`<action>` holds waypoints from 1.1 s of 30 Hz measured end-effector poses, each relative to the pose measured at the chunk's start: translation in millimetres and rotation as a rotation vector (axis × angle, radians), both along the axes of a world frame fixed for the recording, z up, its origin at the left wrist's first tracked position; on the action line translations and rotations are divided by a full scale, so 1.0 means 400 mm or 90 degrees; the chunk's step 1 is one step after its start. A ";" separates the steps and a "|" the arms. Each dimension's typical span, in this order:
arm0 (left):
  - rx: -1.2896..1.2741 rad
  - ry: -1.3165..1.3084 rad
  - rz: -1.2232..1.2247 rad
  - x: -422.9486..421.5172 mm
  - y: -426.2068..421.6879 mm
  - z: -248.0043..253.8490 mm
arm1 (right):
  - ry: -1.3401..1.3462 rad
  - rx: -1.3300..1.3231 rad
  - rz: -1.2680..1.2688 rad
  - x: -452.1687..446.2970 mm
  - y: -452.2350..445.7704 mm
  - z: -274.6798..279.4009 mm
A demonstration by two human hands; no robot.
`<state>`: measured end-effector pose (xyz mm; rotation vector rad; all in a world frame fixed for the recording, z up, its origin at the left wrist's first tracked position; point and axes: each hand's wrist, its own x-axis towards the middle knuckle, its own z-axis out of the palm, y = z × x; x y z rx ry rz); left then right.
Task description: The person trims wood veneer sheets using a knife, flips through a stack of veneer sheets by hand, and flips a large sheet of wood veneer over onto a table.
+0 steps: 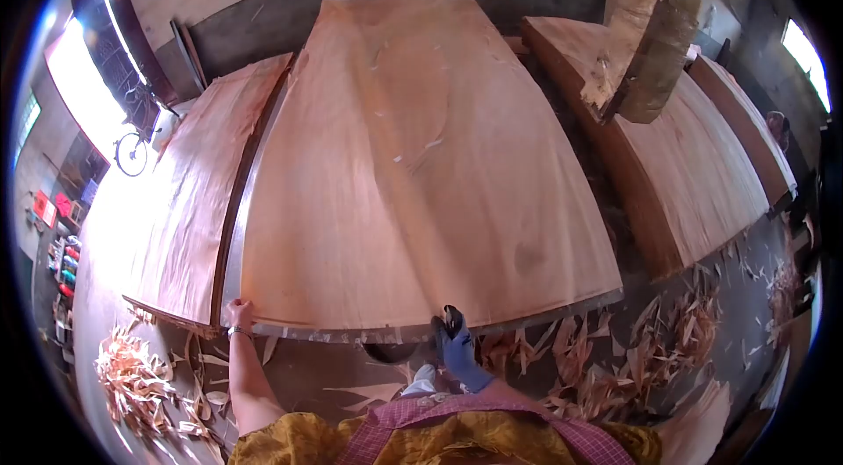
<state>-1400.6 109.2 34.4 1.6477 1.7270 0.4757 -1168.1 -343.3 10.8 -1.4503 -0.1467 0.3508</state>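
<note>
A large thin wood sheet [492,175] lies over the middle stack, with a raised fold running down its length. My left hand [239,314], bare and with a band at the wrist, is closed at the sheet's near left corner. At the near edge, right of the middle, my right hand [452,338] wears a blue and black glove. Its fingertips are at the sheet's edge; dark fingers blur together there, and their grip is too small to make out.
Wood sheet stacks stand on the left [189,193] and right [694,175]. A wooden post [637,35] rises at the upper right. Wood scraps [132,373] litter the floor on both sides. A bicycle [132,153] stands by the bright doorway.
</note>
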 end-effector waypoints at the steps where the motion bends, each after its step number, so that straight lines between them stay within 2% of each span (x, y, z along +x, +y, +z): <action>1: -0.011 -0.020 0.004 0.016 -0.004 -0.015 | -0.011 -0.017 -0.016 0.031 -0.001 -0.020; 2: -0.022 -0.040 0.007 0.041 -0.014 -0.032 | -0.125 -0.108 -0.034 0.071 -0.007 -0.062; 5: -0.038 -0.063 -0.018 0.144 -0.080 -0.032 | 0.269 -0.002 0.085 0.187 -0.088 0.084; 6: -0.048 -0.087 -0.045 0.188 -0.107 -0.043 | 0.250 -0.008 0.068 0.228 -0.116 0.076; 9: -0.069 -0.111 -0.091 0.339 -0.219 -0.060 | 0.454 0.153 0.169 0.374 -0.297 0.079; 10: -0.076 -0.111 -0.103 0.405 -0.276 -0.057 | 0.441 0.157 0.156 0.416 -0.360 0.118; 13: -0.044 -0.080 -0.139 0.616 -0.494 -0.048 | 0.458 0.175 0.143 0.581 -0.609 0.117; 17: -0.121 -0.194 -0.206 0.915 -0.829 -0.034 | 0.454 0.237 0.117 0.801 -0.980 0.142; 24: -0.142 -0.199 -0.345 1.461 -1.417 0.023 | 0.335 0.058 -0.049 1.168 -1.545 0.213; 27: -0.068 -0.199 -0.365 1.672 -1.626 0.037 | 0.262 0.016 -0.105 1.346 -1.750 0.193; 30: 0.201 -0.140 -0.306 1.887 -1.802 -0.041 | 0.181 -0.027 -0.106 1.547 -1.952 0.206; 33: 0.352 -0.093 -0.442 1.999 -2.120 -0.103 | 0.174 -0.061 -0.109 1.778 -2.139 0.235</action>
